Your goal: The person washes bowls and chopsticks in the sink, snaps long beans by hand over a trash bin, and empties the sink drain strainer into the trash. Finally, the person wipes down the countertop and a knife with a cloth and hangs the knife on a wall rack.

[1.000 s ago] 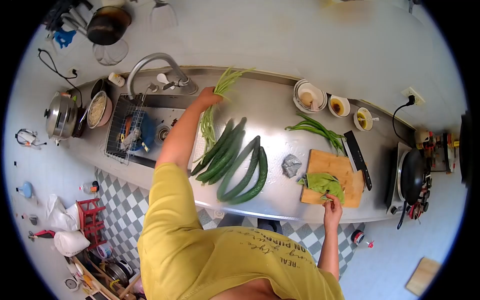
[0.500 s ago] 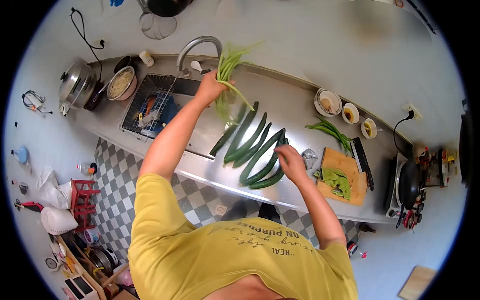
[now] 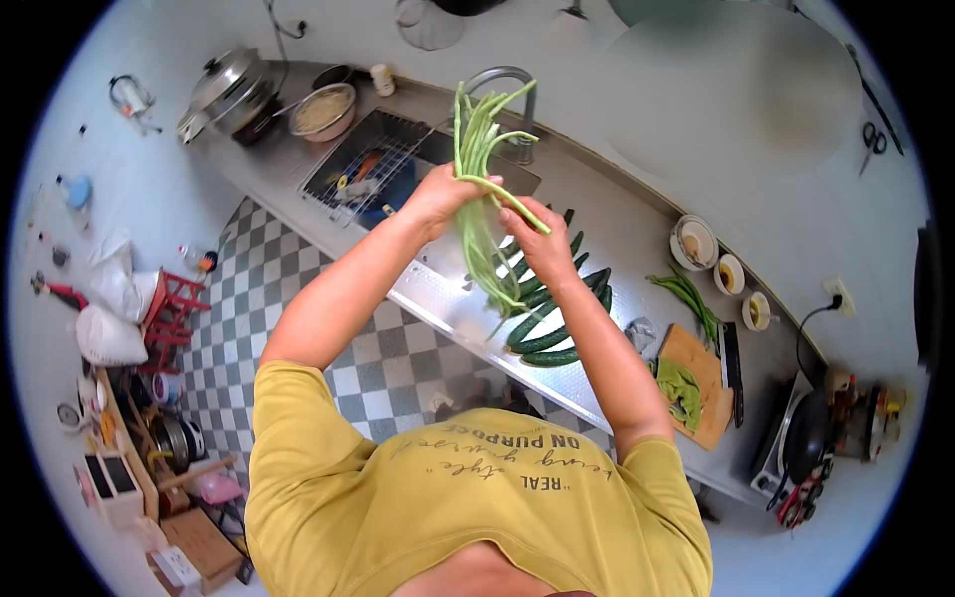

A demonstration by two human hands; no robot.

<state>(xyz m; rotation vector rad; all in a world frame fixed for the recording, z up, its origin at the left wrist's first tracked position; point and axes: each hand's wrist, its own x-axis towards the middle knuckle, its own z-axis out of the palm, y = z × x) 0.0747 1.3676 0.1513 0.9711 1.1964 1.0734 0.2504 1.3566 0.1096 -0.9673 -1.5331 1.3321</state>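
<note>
Yellow tee (image 3: 468, 517), short sleeves, L sleeve (image 3: 306, 418) & R sleeve (image 3: 659, 488) same yellow. Rounded neckline (image 3: 477, 543) w/ stitched band. Dark chest print (image 3: 527, 460), upside down in view: block caps "REAL", "ON PURPOSE", plus cursive "style" etc. L hand (image 3: 445, 197) & R hand (image 3: 540, 237) bare, forearms too.

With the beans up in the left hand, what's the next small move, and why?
Probably have the right hand ease the stray bean into line: it slants out beside that hand, while the bundle hangs below the left hand.
</note>
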